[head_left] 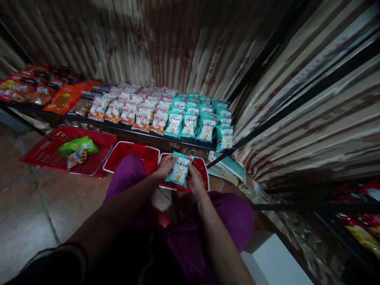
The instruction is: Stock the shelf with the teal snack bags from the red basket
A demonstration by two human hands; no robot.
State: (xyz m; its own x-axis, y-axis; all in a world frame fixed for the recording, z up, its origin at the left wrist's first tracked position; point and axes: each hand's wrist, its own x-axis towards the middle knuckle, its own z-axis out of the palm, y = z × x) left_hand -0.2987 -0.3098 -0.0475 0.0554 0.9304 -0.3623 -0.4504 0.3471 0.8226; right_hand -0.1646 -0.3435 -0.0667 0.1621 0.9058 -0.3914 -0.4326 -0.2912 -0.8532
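Between my two hands is a teal and white snack bag point(179, 171), its printed front facing up. My left hand point(166, 167) grips its left edge, and my right hand point(196, 179) closes on its right edge. Under the bag and hands sits a small red basket point(204, 168) with a white rim. Just beyond, rows of matching teal snack bags point(207, 128) stand on the black shelf point(190, 140). Left of them are rows of white and orange snack bags point(143, 118) with striped tops.
A second red basket point(130, 147) stands left of my knee. Farther left, a larger red basket point(38, 152) holds green packets point(77, 145) and a colourful packet point(77, 159). Orange packages point(63, 98) fill the shelf's left end. A white box point(276, 261) lies at lower right.
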